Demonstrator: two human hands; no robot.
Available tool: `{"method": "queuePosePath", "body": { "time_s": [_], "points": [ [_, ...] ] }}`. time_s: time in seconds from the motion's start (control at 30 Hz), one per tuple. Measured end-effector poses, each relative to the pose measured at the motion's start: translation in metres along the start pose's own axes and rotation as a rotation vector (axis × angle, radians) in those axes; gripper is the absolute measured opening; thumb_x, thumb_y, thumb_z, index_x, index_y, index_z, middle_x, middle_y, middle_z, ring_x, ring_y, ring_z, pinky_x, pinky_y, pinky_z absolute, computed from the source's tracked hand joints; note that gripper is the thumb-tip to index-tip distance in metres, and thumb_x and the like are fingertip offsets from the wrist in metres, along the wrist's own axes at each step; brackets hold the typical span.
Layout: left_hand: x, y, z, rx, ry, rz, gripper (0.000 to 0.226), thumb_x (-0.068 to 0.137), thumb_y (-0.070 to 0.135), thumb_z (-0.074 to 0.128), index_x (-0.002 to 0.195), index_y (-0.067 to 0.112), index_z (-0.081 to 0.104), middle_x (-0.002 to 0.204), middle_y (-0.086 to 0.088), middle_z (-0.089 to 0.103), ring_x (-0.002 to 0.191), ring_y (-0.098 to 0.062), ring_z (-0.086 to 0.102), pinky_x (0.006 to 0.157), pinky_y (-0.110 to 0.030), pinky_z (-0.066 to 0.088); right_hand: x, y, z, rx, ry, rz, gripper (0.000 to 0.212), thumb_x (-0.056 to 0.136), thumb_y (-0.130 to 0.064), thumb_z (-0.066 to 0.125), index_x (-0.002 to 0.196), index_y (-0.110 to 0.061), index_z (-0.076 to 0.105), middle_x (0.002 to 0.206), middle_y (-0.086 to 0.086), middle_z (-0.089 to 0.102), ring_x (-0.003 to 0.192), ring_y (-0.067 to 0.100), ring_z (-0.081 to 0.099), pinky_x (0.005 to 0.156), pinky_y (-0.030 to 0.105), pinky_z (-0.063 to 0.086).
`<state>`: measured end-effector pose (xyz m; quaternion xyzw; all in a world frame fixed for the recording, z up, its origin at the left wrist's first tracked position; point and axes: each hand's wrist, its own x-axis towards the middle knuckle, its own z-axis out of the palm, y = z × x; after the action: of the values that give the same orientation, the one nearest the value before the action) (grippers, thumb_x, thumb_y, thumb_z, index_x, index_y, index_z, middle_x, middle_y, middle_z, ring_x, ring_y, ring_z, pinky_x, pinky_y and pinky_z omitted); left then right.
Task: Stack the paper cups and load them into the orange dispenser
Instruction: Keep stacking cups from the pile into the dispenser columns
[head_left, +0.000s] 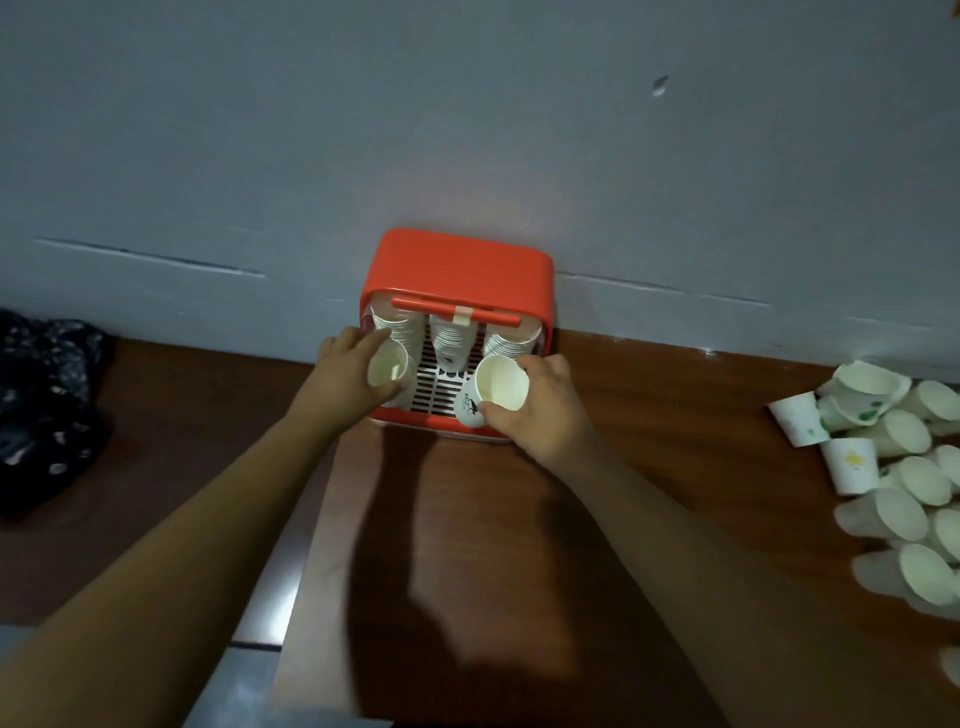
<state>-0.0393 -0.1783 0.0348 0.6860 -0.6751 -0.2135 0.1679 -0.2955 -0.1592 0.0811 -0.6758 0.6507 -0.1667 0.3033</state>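
In the head view, my left hand curls round a paper cup just at the end of the left stack in the orange dispenser. My right hand grips a second cup just short of the right stack. Both mouths face me, and the left is nearer. Loose cups lie well off to the right.

The dispenser is standing on the table against the wall, holding three cup stacks side by side, while loose cups are lying well to its right and a cloth is lying far left.
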Motion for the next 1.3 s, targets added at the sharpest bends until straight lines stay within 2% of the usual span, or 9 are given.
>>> {"method": "queuePosePath", "body": {
  "time_s": [0.13, 0.3, 0.47, 0.63, 0.73, 0.8, 1.0, 1.17, 1.3],
  "points": [
    [0.014, -0.003, 0.025, 0.031, -0.073, -0.001, 0.077, 0.078, 0.032, 0.082, 0.141, 0.006, 0.046, 0.136, -0.018, 0.056, 0.121, -0.039, 0.049, 0.099, -0.045, 0.041, 0.01, -0.002, 0.01, 0.015, 0.038, 0.012, 0.073, 0.071, -0.042, 0.081, 0.13, -0.011, 0.052, 0.124, 0.006, 0.041, 0.116, 0.024, 0.049, 0.101, 0.034, 0.042],
    [0.016, -0.023, 0.038, -0.075, -0.073, 0.001, 0.079, 0.07, 0.028, 0.089, 0.139, 0.008, 0.054, 0.139, -0.02, 0.05, 0.129, -0.039, 0.046, 0.109, -0.044, 0.037, 0.027, -0.019, 0.021, 0.052, -0.01, 0.007, 0.065, 0.075, -0.041, 0.078, 0.126, -0.011, 0.053, 0.127, 0.005, 0.043, 0.117, 0.019, 0.046, 0.094, 0.024, 0.036],
    [0.018, -0.048, 0.029, -0.2, -0.165, 0.051, 0.092, 0.073, 0.04, 0.087, 0.151, 0.029, 0.039, 0.139, 0.0, 0.057, 0.126, -0.016, 0.054, 0.105, -0.04, 0.047, 0.039, -0.052, 0.04, 0.187, 0.035, -0.099, 0.064, 0.078, -0.035, 0.077, 0.132, -0.012, 0.052, 0.128, 0.003, 0.044, 0.119, 0.016, 0.046, 0.098, 0.022, 0.036],
    [0.002, -0.049, 0.016, -0.323, -0.094, -0.032, 0.052, 0.087, 0.022, 0.072, 0.136, 0.019, 0.054, 0.13, 0.002, 0.062, 0.113, -0.011, 0.06, 0.097, -0.03, 0.051, 0.05, -0.064, 0.079, 0.051, 0.053, -0.247, 0.069, 0.075, -0.034, 0.076, 0.133, -0.008, 0.05, 0.133, 0.008, 0.043, 0.125, 0.026, 0.044, 0.108, 0.032, 0.035],
    [-0.005, -0.054, 0.017, -0.401, -0.048, -0.143, 0.035, 0.097, 0.014, 0.061, 0.132, 0.014, 0.058, 0.125, 0.004, 0.063, 0.109, -0.007, 0.058, 0.082, -0.002, 0.04, 0.058, -0.061, 0.1, -0.147, 0.018, -0.283, 0.072, 0.075, -0.036, 0.074, 0.134, -0.006, 0.046, 0.13, 0.012, 0.043, 0.122, 0.032, 0.045, 0.105, 0.037, 0.039],
    [-0.004, -0.056, 0.02, -0.488, -0.026, -0.173, 0.033, 0.099, 0.016, 0.059, 0.132, 0.014, 0.06, 0.126, 0.004, 0.064, 0.109, -0.005, 0.06, 0.079, 0.003, 0.039, 0.064, -0.057, 0.11, -0.19, -0.017, -0.27, 0.08, 0.075, -0.038, 0.077, 0.139, -0.006, 0.042, 0.128, 0.013, 0.046, 0.12, 0.032, 0.046, 0.103, 0.038, 0.041],
    [-0.004, -0.057, 0.027, -0.555, -0.121, -0.1, 0.058, 0.087, 0.03, 0.076, 0.14, 0.024, 0.054, 0.135, 0.004, 0.058, 0.118, -0.008, 0.059, 0.098, -0.023, 0.048, 0.075, -0.044, 0.118, 0.154, -0.126, -0.126, 0.071, 0.078, -0.02, 0.08, 0.139, -0.016, 0.044, 0.125, 0.005, 0.062, 0.113, 0.024, 0.059, 0.092, 0.035, 0.048],
    [0.002, -0.062, 0.035, -0.487, -0.045, -0.059, 0.062, 0.084, 0.025, 0.079, 0.141, 0.024, 0.053, 0.133, 0.004, 0.06, 0.117, -0.009, 0.06, 0.098, -0.026, 0.051, 0.077, -0.037, 0.123, 0.154, -0.121, -0.138, 0.061, 0.076, -0.017, 0.08, 0.13, -0.015, 0.051, 0.118, 0.004, 0.064, 0.103, 0.02, 0.06, 0.08, 0.028, 0.045],
    [0.004, -0.066, 0.034, -0.452, -0.064, -0.07, 0.065, 0.086, 0.026, 0.077, 0.145, 0.028, 0.051, 0.134, 0.002, 0.058, 0.118, -0.01, 0.059, 0.102, -0.029, 0.05, 0.075, -0.038, 0.127, 0.198, -0.096, -0.101, 0.061, 0.073, -0.015, 0.082, 0.127, -0.016, 0.053, 0.115, 0.003, 0.066, 0.102, 0.021, 0.063, 0.086, 0.037, 0.052]
  ]
}}
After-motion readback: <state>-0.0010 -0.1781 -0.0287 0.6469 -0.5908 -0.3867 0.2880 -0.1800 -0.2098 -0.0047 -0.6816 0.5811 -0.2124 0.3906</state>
